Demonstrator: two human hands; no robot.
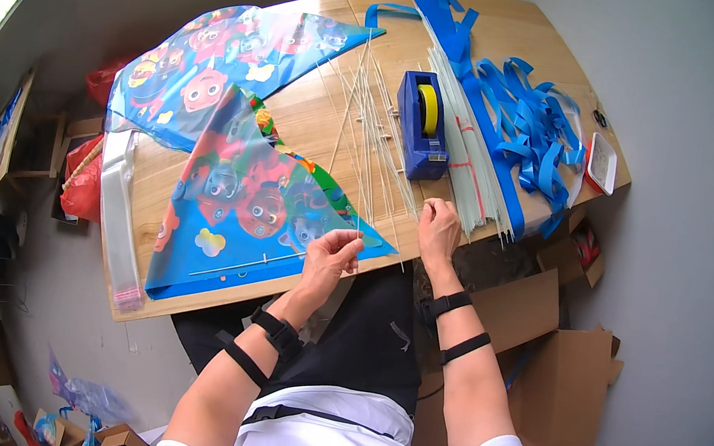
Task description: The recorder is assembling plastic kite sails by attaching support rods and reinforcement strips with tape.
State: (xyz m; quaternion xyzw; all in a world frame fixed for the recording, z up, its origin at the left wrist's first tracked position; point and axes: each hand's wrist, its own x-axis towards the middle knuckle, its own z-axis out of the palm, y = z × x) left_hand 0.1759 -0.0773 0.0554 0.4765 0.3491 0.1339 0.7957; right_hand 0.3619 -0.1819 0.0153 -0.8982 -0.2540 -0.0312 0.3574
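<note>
Near the table's front edge my left hand [334, 259] is closed in a pinch on a thin white rod [253, 263]. The rod lies slantwise over the lower part of a triangular printed kite sail [218, 243], blue with cartoon figures. My right hand [439, 232] is closed too, fingertips pinched just beyond the front edge of the sticks; what it holds, if anything, is too small to make out. Behind the hands several loose thin rods [362, 121] lie scattered, some with small pale fittings. A blue tape dispenser [421, 130] with yellow tape stands beyond my right hand.
Another printed sail [215, 60] lies at the back left. Bundled white rods [469, 161], blue ribbon strips [531, 129] and a white tray [603, 163] occupy the right side. Clear plastic sleeves [117, 213] lie at the left edge. Cardboard boxes [563, 396] stand on the floor.
</note>
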